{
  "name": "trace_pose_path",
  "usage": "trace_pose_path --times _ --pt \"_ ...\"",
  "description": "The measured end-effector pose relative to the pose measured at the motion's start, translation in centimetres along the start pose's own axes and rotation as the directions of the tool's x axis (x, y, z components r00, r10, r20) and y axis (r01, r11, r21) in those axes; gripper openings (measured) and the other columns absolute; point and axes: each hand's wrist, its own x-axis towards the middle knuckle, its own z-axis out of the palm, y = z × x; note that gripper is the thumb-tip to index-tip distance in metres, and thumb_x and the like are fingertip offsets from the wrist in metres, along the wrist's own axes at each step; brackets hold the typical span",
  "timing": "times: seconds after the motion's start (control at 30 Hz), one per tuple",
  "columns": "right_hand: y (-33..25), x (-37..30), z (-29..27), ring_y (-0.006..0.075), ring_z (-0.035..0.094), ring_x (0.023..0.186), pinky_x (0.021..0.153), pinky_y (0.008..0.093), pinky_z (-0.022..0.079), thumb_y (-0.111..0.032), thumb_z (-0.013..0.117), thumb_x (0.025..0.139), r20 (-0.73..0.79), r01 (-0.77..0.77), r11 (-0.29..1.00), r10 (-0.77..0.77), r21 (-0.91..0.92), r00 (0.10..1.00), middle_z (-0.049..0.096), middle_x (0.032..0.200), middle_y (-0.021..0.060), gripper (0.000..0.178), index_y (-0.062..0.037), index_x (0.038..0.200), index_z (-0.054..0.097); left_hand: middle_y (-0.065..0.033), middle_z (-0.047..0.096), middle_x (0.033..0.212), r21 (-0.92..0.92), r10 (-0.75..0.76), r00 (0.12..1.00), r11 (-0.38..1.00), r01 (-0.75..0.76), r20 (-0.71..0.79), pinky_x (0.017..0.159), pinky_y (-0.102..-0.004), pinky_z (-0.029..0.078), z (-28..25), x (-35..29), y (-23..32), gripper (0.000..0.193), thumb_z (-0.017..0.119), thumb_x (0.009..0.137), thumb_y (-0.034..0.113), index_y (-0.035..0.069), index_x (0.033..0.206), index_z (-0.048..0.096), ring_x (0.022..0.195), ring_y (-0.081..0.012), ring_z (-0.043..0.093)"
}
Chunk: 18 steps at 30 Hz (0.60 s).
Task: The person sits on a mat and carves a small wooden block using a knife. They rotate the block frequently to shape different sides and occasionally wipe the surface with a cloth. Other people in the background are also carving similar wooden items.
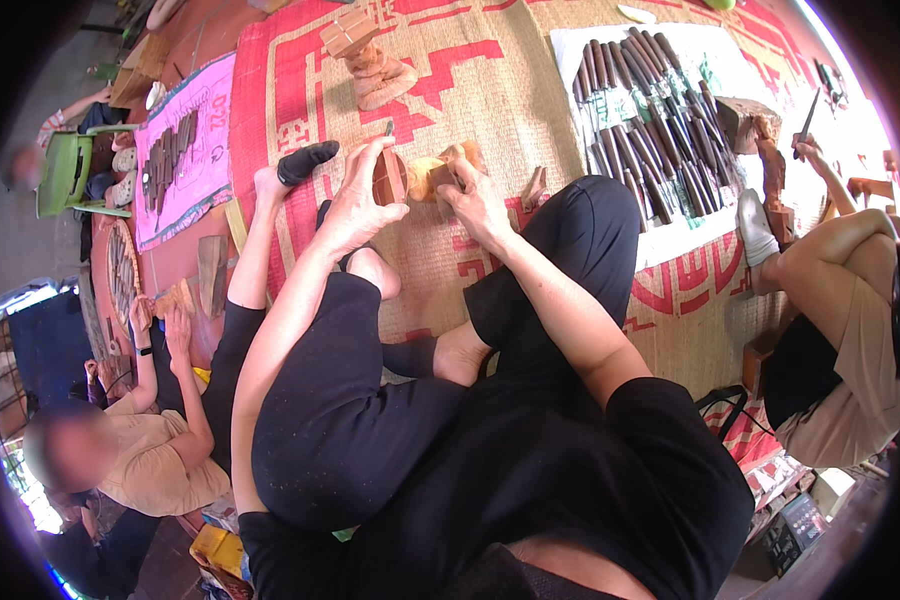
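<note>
A wooden carving with a squared reddish-brown block end (391,178) lies across in front of me, its paler, rounded part (425,180) reaching to the right. My left hand (360,200) is closed around the block end, thumb on the near side and fingers on the far side. A small dark tip (389,128) shows just beyond those fingers; what it belongs to I cannot make out. My right hand (478,208) curls its fingers at the carving's other end. Something small and dark brown (448,178) shows beside them, partly hidden.
Another carved wooden figure (380,75) lies ahead on the red-patterned straw mat (520,75). Rows of dark-handled carving tools (660,130) cover a white cloth at right; more tools (170,160) lie on a pink cloth at left. People sit on both sides, the right one holding a tool (808,120).
</note>
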Motion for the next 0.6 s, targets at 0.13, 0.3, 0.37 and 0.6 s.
trace_pose_path --times 0.13,0.3,0.37,0.6 --pt "-0.8 0.6 0.3 0.0405 0.063 0.084 0.075 0.0477 0.047 -0.017 0.059 0.082 -0.027 0.031 0.997 -0.029 0.074 0.999 0.065 0.087 0.0211 0.022 -0.0062 0.1 0.055 -0.013 0.034 0.138 0.03 0.003 0.999 1.0 -0.004 0.038 0.108 -0.0414 0.036 -0.2 0.0 1.4 0.086 0.075 0.06 0.007 0.019 0.137 0.036 0.131 -0.033 0.037" --pt "-1.5 -0.2 1.3 0.041 0.063 0.082 0.073 0.0481 0.047 -0.016 0.056 0.084 -0.008 0.085 0.994 -0.085 0.066 0.996 0.065 0.087 0.0197 0.018 -0.0061 0.099 0.053 -0.012 0.035 0.137 0.06 0.032 0.998 0.998 -0.035 0.05 0.107 -0.0415 0.037 -0.1 -0.1 1.3 0.085 0.073 0.06 0.006 0.02 0.136 0.037 0.13 -0.0324 0.039" --pt "-1.5 -1.3 1.4 0.0413 0.062 0.081 0.073 0.0486 0.047 -0.016 0.056 0.084 0.008 0.104 0.992 -0.105 0.073 0.994 0.065 0.086 0.0194 0.017 -0.0066 0.098 0.054 -0.012 0.035 0.136 0.05 0.032 0.999 0.998 -0.034 0.042 0.107 -0.0416 0.037 -0.3 -0.2 1.3 0.085 0.073 0.06 0.006 0.02 0.136 0.037 0.13 -0.0325 0.039" --pt "-1.2 0.1 0.4 0.0415 0.061 0.082 0.073 0.0484 0.046 -0.02 0.06 0.083 -0.018 -0.074 0.989 0.077 0.131 0.997 0.063 0.082 0.0212 0.018 -0.007 0.095 0.054 -0.0125 0.035 0.137 0.052 0.021 0.999 0.998 -0.023 0.037 0.107 -0.0415 0.036 -0.2 0.1 1.6 0.085 0.074 0.06 0.007 0.018 0.136 0.036 0.13 -0.0329 0.039"
